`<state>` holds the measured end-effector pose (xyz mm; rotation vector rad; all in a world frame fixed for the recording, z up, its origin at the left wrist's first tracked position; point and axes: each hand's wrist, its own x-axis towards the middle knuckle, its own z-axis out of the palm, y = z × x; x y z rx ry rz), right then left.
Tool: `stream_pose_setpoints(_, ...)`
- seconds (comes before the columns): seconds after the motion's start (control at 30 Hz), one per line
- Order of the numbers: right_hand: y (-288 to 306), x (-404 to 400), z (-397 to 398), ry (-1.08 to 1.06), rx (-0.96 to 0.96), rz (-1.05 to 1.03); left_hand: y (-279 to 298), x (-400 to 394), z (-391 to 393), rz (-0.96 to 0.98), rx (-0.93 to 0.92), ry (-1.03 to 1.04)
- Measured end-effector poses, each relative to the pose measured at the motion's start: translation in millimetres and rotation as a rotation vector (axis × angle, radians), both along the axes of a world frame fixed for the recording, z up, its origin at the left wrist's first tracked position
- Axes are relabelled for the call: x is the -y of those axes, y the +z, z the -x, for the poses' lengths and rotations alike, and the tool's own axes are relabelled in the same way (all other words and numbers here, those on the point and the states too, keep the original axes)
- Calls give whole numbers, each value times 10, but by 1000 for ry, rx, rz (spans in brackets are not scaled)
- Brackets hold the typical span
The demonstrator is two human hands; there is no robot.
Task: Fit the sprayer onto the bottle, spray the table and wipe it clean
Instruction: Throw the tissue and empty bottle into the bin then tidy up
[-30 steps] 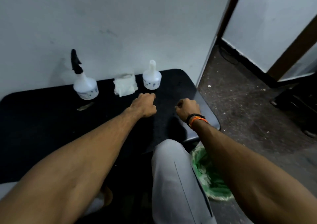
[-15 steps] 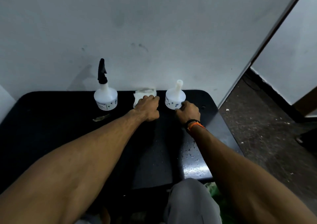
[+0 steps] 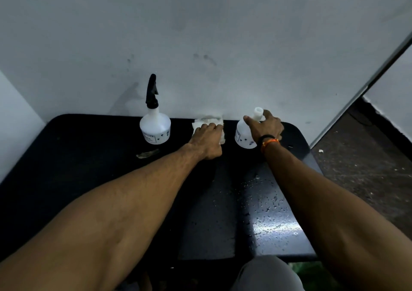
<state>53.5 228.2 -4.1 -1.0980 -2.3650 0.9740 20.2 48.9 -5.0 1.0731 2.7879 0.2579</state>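
Observation:
Two white bottles stand at the back of the black table (image 3: 89, 179), against the wall. The left bottle (image 3: 155, 128) carries a black trigger sprayer (image 3: 152, 91). The right bottle (image 3: 244, 135) has a bare open neck. My right hand (image 3: 266, 126) grips it around the shoulder, thumb on the left of the neck and fingers on the right. Between the bottles lies a crumpled white tissue (image 3: 201, 123). My left hand (image 3: 208, 140) lies on it with curled fingers holding the paper.
Water droplets cover the table's front right part (image 3: 267, 212). A small pale scrap (image 3: 147, 153) lies in front of the sprayer bottle. The wall runs close behind the bottles. Rough floor (image 3: 367, 168) lies to the right, my grey trouser knee (image 3: 265, 275) below the front edge.
Both hands reached forward toward the wall. My left hand moved onto the tissue, and my right hand closed around the open bottle. My view shifted up and closer.

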Motion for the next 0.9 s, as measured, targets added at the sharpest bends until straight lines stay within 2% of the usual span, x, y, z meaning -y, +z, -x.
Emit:
stream_pose_setpoints(0.23, -12, 66, -175, 47, -25, 13, 19, 35, -93, 28, -15, 9)
stream_pose_setpoints(0.4, 130, 60, -647, 68, -21, -3, 244, -179, -543, -17, 40, -39)
stream_pose_setpoints(0.73, 136, 23, -2035, -111, -70, 121, 409, -592, -1620, 33, 66, -216)
stream_pose_setpoints(0.9, 123, -63, -2780, -215, -174, 147, 397, -814, -2196, 31, 87, -286)
